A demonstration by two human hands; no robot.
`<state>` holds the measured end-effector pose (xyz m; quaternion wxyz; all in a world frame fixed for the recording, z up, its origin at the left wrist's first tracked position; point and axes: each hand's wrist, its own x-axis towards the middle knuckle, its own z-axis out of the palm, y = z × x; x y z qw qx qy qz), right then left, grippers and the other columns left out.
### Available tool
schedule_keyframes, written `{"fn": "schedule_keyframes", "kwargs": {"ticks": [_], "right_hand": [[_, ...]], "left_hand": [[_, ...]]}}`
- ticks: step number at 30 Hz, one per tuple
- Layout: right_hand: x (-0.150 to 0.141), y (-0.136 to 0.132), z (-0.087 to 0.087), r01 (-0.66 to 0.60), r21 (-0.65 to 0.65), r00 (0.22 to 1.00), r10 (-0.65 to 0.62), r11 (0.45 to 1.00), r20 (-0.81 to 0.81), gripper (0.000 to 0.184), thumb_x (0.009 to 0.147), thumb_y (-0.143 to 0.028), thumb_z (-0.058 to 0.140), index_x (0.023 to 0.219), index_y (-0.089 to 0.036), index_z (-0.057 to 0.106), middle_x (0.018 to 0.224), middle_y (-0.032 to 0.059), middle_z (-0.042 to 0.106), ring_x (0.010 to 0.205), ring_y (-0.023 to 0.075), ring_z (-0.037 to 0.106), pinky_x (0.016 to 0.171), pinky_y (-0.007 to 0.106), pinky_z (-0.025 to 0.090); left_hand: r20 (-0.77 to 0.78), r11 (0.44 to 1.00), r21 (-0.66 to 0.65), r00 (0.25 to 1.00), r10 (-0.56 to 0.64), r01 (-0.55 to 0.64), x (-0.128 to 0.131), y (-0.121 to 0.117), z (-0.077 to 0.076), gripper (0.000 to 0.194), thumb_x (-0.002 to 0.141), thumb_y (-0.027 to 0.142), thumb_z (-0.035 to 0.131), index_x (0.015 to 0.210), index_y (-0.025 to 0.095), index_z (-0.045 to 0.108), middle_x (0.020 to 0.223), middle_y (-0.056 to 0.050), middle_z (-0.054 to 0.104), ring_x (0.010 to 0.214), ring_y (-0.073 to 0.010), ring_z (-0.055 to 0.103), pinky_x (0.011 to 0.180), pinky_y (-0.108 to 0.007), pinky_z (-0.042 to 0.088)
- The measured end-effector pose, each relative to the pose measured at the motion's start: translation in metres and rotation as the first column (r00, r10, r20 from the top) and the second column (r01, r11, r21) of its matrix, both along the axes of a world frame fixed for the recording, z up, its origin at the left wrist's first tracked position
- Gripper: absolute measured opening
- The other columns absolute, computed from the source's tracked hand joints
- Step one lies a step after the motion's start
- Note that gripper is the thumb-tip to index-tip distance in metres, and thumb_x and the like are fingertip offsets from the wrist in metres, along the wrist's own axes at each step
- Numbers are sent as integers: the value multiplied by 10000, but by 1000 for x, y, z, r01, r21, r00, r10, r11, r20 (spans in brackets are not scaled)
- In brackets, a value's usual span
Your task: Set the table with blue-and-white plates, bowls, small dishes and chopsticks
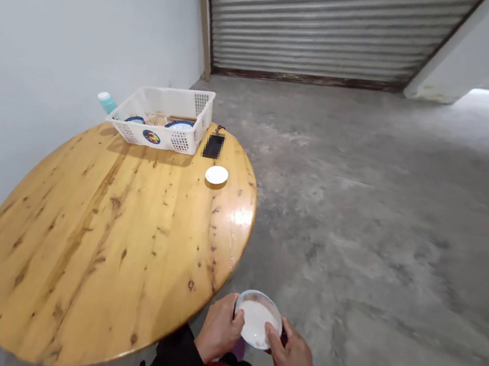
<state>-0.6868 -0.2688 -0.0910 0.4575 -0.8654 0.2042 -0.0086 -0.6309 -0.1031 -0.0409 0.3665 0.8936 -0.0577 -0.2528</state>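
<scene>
Bowl (254, 325): likely light, stiff, slick, breakable; best held by opposite sides.
Left hand (220, 326), right hand (293, 357): fingers grasping its rim.

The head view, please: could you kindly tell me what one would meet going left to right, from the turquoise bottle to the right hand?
Turquoise bottle, white basket, round white object, left hand, bowl, right hand.

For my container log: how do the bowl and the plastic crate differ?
The bowl is round; the plastic crate is rectangular. The left hand and right hand hold the bowl beside the table, while the crate stands on it. The bowl's wall looks solid; the crate's has perforated panels. Both are open-topped.
</scene>
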Motion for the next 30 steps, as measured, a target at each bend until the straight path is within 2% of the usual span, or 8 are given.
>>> {"fn": "schedule_keyframes", "kwargs": {"ticks": [4, 8, 12, 17, 24, 30], "right_hand": [[5, -43, 0, -36, 82, 999, 39, 996, -36, 527, 798, -618, 454, 884, -171, 717, 715, 126, 737, 634, 270, 702, 557, 332, 543], [26, -62, -2, -39, 111, 999, 38, 993, 12, 477, 787, -625, 475, 820, -202, 694, 699, 124, 738, 607, 268, 683, 549, 340, 528], [59, -77, -1, -80, 121, 997, 78, 989, 21, 459, 774, -627, 477, 778, -212, 672, 675, 115, 727, 592, 263, 663, 556, 345, 516], [118, -97, 6, -153, 90, 988, 152, 984, 17, 464, 777, -618, 483, 807, -196, 674, 695, 110, 725, 610, 253, 649, 603, 340, 521], [222, -105, 19, -330, 59, 941, 333, 942, -57, 505, 806, -588, 477, 919, -151, 701, 722, 96, 722, 616, 231, 630, 629, 323, 504], [299, -81, 18, -432, 58, 899, 435, 900, -56, 497, 794, -553, 489, 961, -140, 709, 796, 103, 739, 697, 237, 638, 673, 321, 496]], "left_hand": [[13, 998, 70, 1000, -5, 4, 4, -41, 9, 185, 918, 201, 429, 940, 201, 612, 895, -47, 696, 820, -203, 631, 741, -283, 413], [45, 995, 95, 999, 20, -24, 19, -61, 14, 176, 912, 202, 427, 909, 213, 602, 868, -41, 689, 794, -205, 628, 715, -283, 402], [57, 996, 67, 997, 60, -64, 43, -75, 12, 168, 920, 204, 425, 910, 204, 593, 884, -47, 685, 798, -204, 623, 715, -287, 411], [53, 992, 7, 991, 124, -124, 90, -91, 6, 177, 942, 227, 413, 917, 197, 586, 881, -50, 669, 807, -197, 617, 737, -287, 422], [0, 954, -64, 956, 293, -293, 164, -93, -2, 196, 966, 254, 400, 988, 189, 585, 941, -65, 677, 874, -207, 627, 811, -309, 459], [20, 896, -111, 900, 435, -430, 215, -73, -1, 235, 984, 253, 396, 1076, 187, 603, 1028, -91, 699, 954, -220, 644, 881, -326, 483]]}}
